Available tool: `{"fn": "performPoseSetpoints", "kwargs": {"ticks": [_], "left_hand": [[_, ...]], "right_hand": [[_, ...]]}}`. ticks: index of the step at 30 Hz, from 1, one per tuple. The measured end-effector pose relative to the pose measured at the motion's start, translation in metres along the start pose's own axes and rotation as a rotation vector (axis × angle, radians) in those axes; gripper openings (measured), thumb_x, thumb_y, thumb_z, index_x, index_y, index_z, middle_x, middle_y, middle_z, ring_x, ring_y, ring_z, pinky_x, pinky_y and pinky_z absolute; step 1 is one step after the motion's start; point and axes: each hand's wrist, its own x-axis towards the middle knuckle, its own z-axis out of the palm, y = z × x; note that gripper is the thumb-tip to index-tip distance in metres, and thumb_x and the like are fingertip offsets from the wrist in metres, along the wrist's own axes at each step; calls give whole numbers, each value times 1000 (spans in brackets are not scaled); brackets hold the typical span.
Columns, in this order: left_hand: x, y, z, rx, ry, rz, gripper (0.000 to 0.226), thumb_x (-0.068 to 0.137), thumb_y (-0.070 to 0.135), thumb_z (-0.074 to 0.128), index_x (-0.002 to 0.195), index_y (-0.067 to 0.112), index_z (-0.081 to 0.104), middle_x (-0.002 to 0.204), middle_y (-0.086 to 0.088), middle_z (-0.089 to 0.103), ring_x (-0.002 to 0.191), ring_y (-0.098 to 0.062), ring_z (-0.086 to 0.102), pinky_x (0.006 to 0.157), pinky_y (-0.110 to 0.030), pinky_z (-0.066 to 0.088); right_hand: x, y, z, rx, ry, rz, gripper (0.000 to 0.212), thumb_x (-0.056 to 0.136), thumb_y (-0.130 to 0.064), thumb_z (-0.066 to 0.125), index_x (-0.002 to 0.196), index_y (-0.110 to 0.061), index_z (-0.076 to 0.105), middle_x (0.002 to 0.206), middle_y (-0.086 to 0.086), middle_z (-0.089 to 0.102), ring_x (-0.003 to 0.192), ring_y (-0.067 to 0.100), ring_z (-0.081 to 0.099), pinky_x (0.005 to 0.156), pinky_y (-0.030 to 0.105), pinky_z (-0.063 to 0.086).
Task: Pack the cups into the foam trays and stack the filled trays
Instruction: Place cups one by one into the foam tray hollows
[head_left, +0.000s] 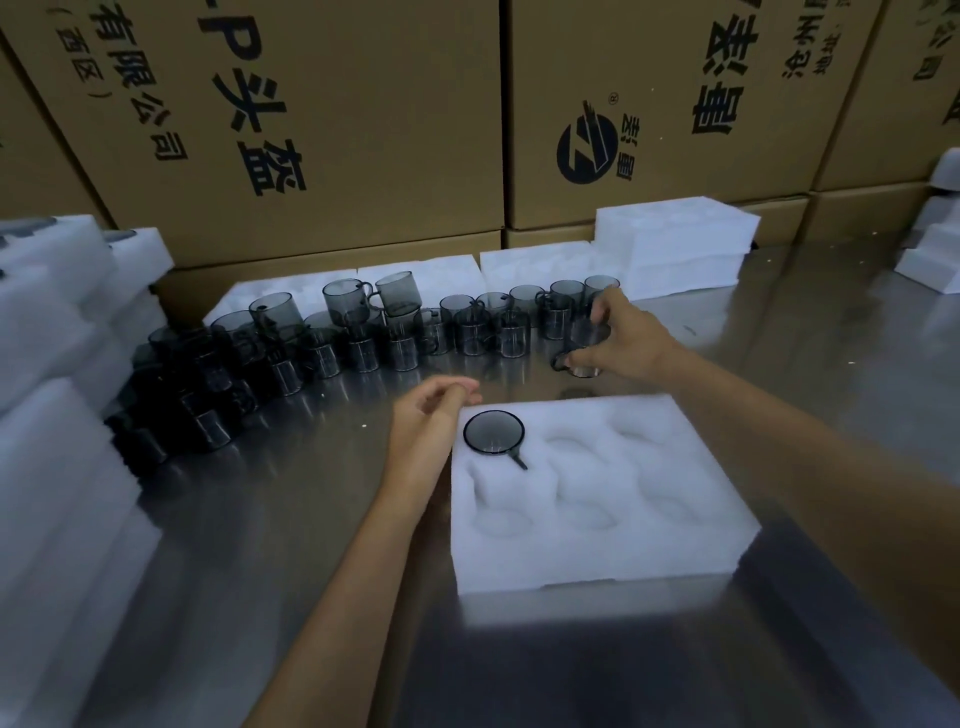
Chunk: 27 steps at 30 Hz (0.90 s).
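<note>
right hand (618, 340) grips cup (584, 348) | cartons (363, 130): "有限公司", "头盔"

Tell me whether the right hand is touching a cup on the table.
Touching. The head view shows the right hand with its fingers curled round a smoky glass cup standing on the metal table, at the right end of the cup row.

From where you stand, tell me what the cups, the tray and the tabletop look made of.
Cups: smoky grey see-through glass or clear plastic; which one is unclear. You can see through the walls.
Foam tray: soft white matte foam with rounded, fuzzy-edged pockets.
Tabletop: brushed metal, probably stainless steel; it shows dull reflections of the cups.
</note>
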Motion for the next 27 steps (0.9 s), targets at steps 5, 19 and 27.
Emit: {"fn": "performPoseSetpoints", "kwargs": {"ticks": [5,19,27], "left_hand": [[-4,39,10,188,-190,301,19,93,8,62,105,19,71,103,11,72,95,-3,65,83,-9,47],[-27,46,19,229,-454,129,44,88,20,74,126,29,53,117,1,66,105,-11,66,88,-20,52],[-27,46,14,287,-487,125,42,89,14,71,130,22,62,116,13,63,108,8,57,74,-2,46]], "right_hand": [[-39,-31,-43,58,-346,-188,57,67,-19,89,111,-25,54,104,-2,72,101,21,65,94,36,48],[-95,-46,-47,-204,-494,-356,79,81,5,66,147,-32,45,131,-10,62,89,-10,59,78,8,43],[-123,-14,-25,-77,-223,-344,55,96,-12,49,147,-32,44,145,-15,50,134,1,41,114,28,33]]}}
